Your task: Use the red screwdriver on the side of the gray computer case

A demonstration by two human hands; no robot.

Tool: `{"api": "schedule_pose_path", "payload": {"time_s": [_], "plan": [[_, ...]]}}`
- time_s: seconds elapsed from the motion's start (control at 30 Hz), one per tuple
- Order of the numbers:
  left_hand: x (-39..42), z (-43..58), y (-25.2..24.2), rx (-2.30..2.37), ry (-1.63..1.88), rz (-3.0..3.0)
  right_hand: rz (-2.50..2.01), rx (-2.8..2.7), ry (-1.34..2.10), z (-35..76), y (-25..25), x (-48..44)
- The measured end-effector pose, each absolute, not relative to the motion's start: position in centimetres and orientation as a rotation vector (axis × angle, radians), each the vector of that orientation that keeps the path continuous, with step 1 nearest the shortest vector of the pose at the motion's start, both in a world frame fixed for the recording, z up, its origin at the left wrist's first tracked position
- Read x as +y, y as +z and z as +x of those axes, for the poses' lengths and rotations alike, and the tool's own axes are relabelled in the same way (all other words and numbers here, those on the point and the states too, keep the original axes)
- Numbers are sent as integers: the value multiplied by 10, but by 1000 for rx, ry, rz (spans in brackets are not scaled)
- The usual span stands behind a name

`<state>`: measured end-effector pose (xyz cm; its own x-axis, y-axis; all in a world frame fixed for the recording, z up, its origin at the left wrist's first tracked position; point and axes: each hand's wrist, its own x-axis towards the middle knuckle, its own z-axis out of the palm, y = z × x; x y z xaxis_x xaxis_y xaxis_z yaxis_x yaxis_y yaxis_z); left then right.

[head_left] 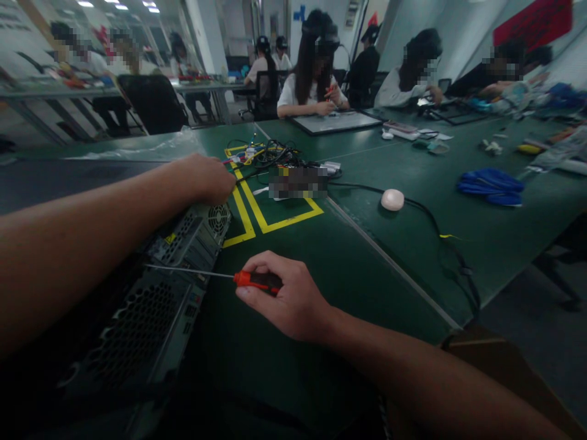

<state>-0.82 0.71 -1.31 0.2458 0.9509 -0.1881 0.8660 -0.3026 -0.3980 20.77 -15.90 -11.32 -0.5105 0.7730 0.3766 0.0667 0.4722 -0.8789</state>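
Note:
A screwdriver [259, 281] with a red and black handle is held in my right hand [293, 296], thumb and fingers wrapped around the grip. Its long metal shaft points left to the back panel of a computer case [183, 287], where the tip is hard to make out against the dark metal. My left hand [208, 177] is at the far upper corner of the case, back of the hand upward and fingers curled down out of sight. Perforated vents and a round fan grille [219, 219] show on the case's back panel.
Beyond my left hand lies a tangle of cables [279, 154] by yellow tape marks [293, 220] on the green table [367, 293]. A pale mouse-like object [392, 200], a black cable [431, 220] and blue cloth [490, 186] lie to the right. Several people work across the table.

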Motion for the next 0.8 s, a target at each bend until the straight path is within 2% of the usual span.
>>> {"api": "schedule_pose_path", "payload": {"time_s": [0.03,0.13,0.8], "plan": [[7,-8,-13,-1710,736,-2233,-706,-1901,1089,208,-113,-159],[5,-4,-10,-1696,854,-2189,-714,-1900,1092,208,-114,-160],[-1,0,-5,-1638,855,-2228,-731,-1968,999,210,-111,-158]]}}
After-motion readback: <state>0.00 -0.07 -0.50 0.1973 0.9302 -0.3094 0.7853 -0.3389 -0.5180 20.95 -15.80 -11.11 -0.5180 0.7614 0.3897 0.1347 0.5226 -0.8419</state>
